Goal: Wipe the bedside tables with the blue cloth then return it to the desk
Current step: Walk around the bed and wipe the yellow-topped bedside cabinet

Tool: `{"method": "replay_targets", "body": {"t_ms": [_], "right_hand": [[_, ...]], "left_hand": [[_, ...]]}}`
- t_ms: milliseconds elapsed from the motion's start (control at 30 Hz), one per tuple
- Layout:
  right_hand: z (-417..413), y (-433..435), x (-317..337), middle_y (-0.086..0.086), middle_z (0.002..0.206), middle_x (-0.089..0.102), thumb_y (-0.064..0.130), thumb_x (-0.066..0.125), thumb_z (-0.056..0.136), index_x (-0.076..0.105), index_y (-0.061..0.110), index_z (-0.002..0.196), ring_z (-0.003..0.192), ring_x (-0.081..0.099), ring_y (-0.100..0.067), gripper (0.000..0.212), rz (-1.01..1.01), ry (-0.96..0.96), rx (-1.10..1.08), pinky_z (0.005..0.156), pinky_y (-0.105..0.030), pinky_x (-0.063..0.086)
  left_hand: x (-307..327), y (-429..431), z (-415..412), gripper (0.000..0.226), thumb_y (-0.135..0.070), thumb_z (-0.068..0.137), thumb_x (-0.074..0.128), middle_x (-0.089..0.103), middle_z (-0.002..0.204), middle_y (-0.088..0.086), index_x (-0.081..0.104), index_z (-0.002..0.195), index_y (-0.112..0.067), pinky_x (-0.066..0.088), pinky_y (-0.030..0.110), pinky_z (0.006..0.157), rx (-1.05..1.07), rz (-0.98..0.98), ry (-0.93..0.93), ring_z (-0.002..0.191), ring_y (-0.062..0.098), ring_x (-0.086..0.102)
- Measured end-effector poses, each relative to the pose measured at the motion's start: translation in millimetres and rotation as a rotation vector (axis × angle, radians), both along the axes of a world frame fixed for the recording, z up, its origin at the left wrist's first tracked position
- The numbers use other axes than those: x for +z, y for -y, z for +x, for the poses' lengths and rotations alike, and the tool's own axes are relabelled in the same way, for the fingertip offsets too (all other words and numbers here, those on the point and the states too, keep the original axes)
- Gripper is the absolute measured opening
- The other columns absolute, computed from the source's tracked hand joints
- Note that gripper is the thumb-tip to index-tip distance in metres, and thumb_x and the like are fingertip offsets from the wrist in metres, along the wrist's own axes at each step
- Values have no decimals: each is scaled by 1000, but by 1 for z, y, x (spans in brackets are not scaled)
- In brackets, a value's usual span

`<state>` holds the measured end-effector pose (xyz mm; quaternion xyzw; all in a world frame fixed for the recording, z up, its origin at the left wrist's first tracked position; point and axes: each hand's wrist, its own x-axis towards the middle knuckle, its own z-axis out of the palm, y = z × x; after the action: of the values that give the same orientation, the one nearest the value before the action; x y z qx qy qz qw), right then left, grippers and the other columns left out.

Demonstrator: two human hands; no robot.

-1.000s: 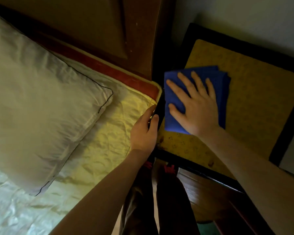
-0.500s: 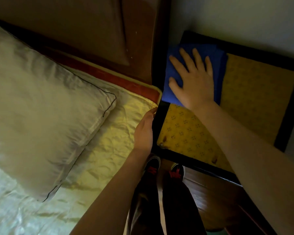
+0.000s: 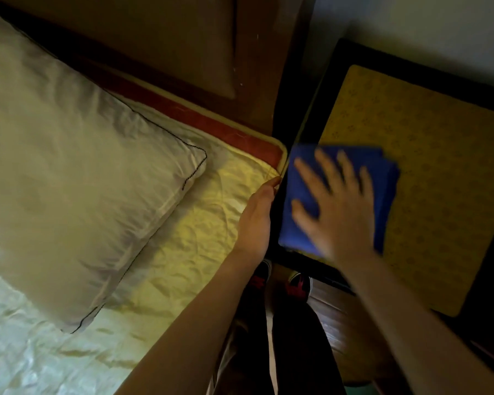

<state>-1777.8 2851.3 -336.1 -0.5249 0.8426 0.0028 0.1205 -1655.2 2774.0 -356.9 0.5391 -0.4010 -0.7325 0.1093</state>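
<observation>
The bedside table (image 3: 428, 178) has a yellow patterned top inside a dark frame and stands right of the bed. A folded blue cloth (image 3: 300, 192) lies flat on the table's near left corner. My right hand (image 3: 340, 212) presses down on the cloth with fingers spread; it is blurred by motion. My left hand (image 3: 255, 220) grips the table's left edge, between table and mattress.
A bed with a pale yellow sheet (image 3: 188, 240) and a white pillow (image 3: 69, 172) fills the left. A brown wooden headboard (image 3: 183, 44) runs behind it. A white wall (image 3: 425, 21) is beyond the table. My dark trousers and red-black shoes (image 3: 298, 283) are on a wooden floor below.
My right hand has slid the cloth from the table's far left corner back toward me to the near left corner. My left hand has stayed on the table's edge.
</observation>
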Motion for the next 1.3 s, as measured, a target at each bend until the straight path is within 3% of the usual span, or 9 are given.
{"method": "replay_targets", "body": {"t_ms": [167, 300, 467, 633, 733, 867, 967, 1133, 1300], "right_hand": [[-118, 99, -6, 1, 161, 23, 60, 28, 91, 23, 37, 151, 149, 16, -27, 65, -102, -18, -122, 120, -50, 9], [-138, 118, -4, -1, 162, 21, 61, 23, 91, 20, 37, 152, 149, 14, -28, 65, -105, 14, -152, 120, -50, 7], [-49, -7, 3, 0, 162, 22, 58, 30, 95, 24, 35, 152, 149, 16, -29, 62, -101, -28, -122, 120, -52, 11], [0, -159, 3, -1, 158, 29, 55, 42, 91, 34, 33, 149, 148, 21, -29, 62, -13, 3, -202, 119, -53, 16], [-24, -203, 4, -3, 158, 30, 54, 42, 90, 35, 30, 148, 148, 19, -31, 63, -11, 28, -411, 119, -54, 17], [-92, -176, 2, -6, 160, 26, 57, 37, 93, 30, 30, 151, 148, 19, -34, 64, -114, 38, -648, 113, -56, 28], [-146, -109, -1, -6, 163, 16, 62, 24, 95, 18, 31, 154, 149, 11, -35, 67, -97, -37, -705, 120, -51, 15], [-152, 2, -5, -4, 164, 10, 62, 17, 93, 12, 31, 155, 150, 4, -35, 69, -79, -44, -547, 122, -48, 3], [-51, 1, 0, -1, 162, 20, 59, 29, 93, 21, 30, 153, 150, 12, -33, 67, -108, 30, -200, 121, -48, 9]], "left_hand": [[4, 0, -1, 37, -42, 92, 44, 69, 122, -4, 64, 121, -32, 42, 51, 108, -45, -63, 47, 119, 16, 61], [13, -3, -2, 47, -51, 84, 49, 68, 121, -5, 63, 123, -30, 43, 48, 107, -78, -146, 82, 119, 15, 60], [20, -4, -7, 39, -42, 88, 49, 71, 114, 2, 63, 121, -28, 49, 47, 100, -85, -171, 98, 110, 19, 65], [14, -6, -8, 31, -31, 98, 47, 72, 99, -8, 61, 124, -24, 51, 34, 85, -116, -220, 125, 97, 11, 67], [10, -6, -7, 35, -40, 92, 48, 71, 105, -2, 62, 121, -27, 49, 49, 95, -119, -228, 128, 104, 22, 65], [4, -4, -3, 33, -49, 83, 50, 70, 99, 0, 64, 111, -39, 43, 64, 99, -116, -230, 137, 106, 35, 63], [1, -3, -2, 32, -47, 85, 46, 69, 92, -2, 62, 112, -40, 44, 63, 95, -128, -233, 145, 99, 34, 64], [4, -4, -3, 24, -39, 89, 44, 68, 84, -5, 63, 104, -40, 48, 55, 86, -123, -254, 158, 89, 27, 63], [6, -5, -4, 23, -38, 88, 44, 68, 79, -7, 63, 101, -37, 47, 44, 78, -122, -264, 172, 84, 24, 63]]}}
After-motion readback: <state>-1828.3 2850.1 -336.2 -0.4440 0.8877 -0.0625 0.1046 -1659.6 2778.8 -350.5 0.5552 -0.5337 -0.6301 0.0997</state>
